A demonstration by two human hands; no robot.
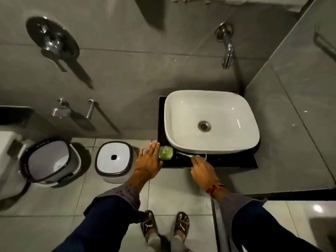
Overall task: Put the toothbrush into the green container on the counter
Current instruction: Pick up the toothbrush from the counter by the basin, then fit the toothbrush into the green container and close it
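Both dark-sleeved arms reach out. Right hand (201, 167) pinches the thin green toothbrush (184, 154) lying on the black counter (227, 160). Left hand (150, 159), open, touches the small green container (165, 152). Next: lift, drop it in.

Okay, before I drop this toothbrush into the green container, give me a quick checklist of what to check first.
1. Toothbrush gripped by right hand: cannot tell; fingertips are at its near end, but the grip is not clear.
2. Green container on the black counter: ok.
3. Container open on top: cannot tell, image too blurred.
4. Left hand steadying the container: not ok; it is open with fingers spread beside it, and contact is unclear.
5. Path from toothbrush to container clear: ok, nothing lies between them.
6. Sink rim overhangs the toothbrush: not ok, lift carefully.
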